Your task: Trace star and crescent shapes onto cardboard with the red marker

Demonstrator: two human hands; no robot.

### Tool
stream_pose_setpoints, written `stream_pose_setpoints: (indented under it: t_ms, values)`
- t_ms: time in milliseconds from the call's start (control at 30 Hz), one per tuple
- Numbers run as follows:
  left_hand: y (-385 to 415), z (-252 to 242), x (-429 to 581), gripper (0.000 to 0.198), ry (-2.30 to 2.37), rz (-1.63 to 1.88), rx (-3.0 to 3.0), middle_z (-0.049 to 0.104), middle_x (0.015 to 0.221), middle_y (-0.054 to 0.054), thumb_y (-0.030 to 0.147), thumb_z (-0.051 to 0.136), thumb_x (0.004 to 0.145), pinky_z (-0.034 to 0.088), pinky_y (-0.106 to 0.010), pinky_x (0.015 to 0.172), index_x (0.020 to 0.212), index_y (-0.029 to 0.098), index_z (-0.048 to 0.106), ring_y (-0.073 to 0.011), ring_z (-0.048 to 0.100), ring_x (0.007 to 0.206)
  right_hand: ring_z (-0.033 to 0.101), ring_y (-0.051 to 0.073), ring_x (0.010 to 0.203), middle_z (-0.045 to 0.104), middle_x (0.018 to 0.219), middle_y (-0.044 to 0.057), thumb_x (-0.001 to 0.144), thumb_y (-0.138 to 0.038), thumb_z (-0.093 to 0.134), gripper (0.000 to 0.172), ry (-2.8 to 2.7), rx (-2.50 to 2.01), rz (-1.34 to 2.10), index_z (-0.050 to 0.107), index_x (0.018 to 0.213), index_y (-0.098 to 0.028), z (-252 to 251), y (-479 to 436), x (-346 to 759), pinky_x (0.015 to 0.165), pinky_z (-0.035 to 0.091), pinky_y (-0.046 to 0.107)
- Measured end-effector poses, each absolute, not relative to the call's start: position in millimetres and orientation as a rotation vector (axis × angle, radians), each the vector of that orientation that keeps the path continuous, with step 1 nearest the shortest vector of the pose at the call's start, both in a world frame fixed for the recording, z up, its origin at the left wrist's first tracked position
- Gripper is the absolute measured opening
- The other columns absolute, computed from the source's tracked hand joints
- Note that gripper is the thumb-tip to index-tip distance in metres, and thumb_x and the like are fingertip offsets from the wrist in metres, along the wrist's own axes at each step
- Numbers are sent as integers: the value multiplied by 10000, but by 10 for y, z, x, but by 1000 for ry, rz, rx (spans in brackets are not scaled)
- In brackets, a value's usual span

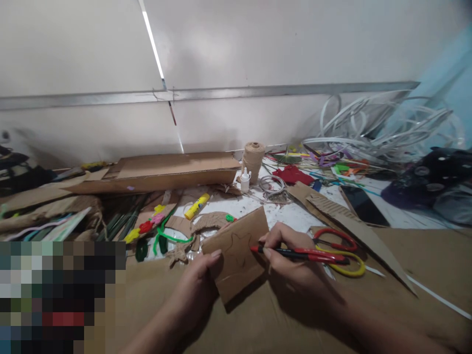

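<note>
My left hand (201,280) grips a piece of cardboard (232,285) by its left edge, thumb on top and fingers hidden underneath. A star outline, partly drawn in dark line, shows on its face. My right hand (291,260) is closed around a red and black pen (309,254), whose tip meets the cardboard at the right side of the star. Just right of that hand lie scissors (356,265) with red and yellow handles. A small cardboard star (178,252) rests left of the held piece, beside green pipe cleaners (173,238).
Behind stand a long cardboard box (177,177), a twine spool (253,160) and a small white bottle (245,182). A yellow glue stick (197,206) lies nearer. To the right are cardboard strips (346,221), a phone (363,204) and coiled white strapping (368,123).
</note>
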State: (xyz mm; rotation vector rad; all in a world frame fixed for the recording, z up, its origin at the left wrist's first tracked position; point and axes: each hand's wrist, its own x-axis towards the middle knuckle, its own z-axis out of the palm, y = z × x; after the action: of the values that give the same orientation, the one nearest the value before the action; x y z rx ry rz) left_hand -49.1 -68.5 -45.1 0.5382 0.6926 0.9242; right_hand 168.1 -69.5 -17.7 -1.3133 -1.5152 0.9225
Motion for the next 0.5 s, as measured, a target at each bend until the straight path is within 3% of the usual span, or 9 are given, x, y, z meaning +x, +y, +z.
stream_pose_setpoints:
  t_ms: [300,500]
  values:
    - [-671,-441,-486,439,667,921,532,836,1128,-192,340,762,894,553,-496,1079,1249,83,791,-407,761,1170,644,243,782,737,865,42,874,-245,591,145,-1557,-1297,839,578,731,-258,-138,-696,1692,681,447,365]
    - [-687,-432,-480,454,661,929,541,836,1141,-182,354,746,912,558,-488,1066,1282,95,783,-400,761,1162,664,258,825,755,888,51,861,-216,580,130,-1570,-1311,813,574,739,-260,-154,-688,1709,689,448,371]
